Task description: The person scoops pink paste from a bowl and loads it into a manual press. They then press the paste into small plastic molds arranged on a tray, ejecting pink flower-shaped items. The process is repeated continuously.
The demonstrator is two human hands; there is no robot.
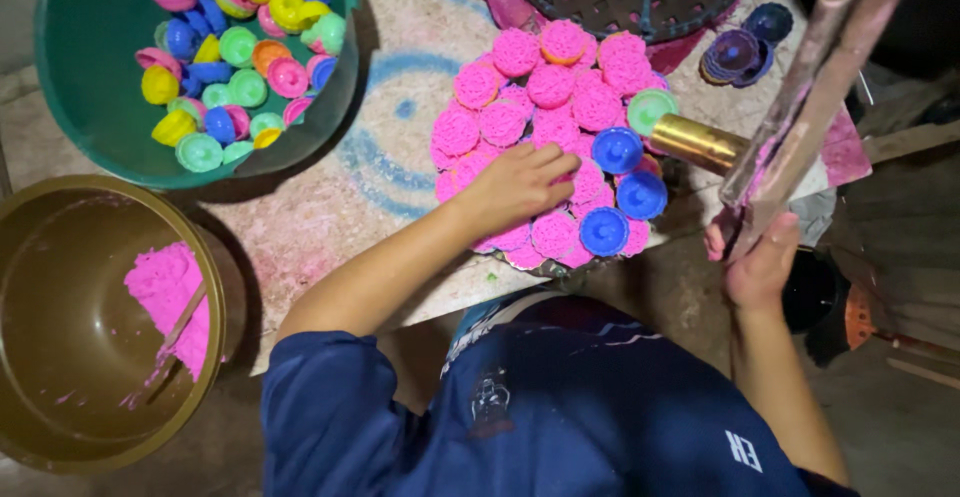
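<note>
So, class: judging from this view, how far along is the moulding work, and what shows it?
Done: a heap of pink moulded pieces fills the tray, a few under blue moulds. In hand: the left hand rests on the heap, while the right hand holds a wooden stick. Left: pink powder lies in the brown bucket, and loose coloured moulds sit in the green tub.

— What sits under the left hand (515,185)?
— Some pink moulded cakes (553,107), covered by its palm.
— And beside those cakes?
— The green tub (70,77), cut off by the top edge; the right hand's (760,267) fingertips hide behind a wooden handle (810,97).
</note>
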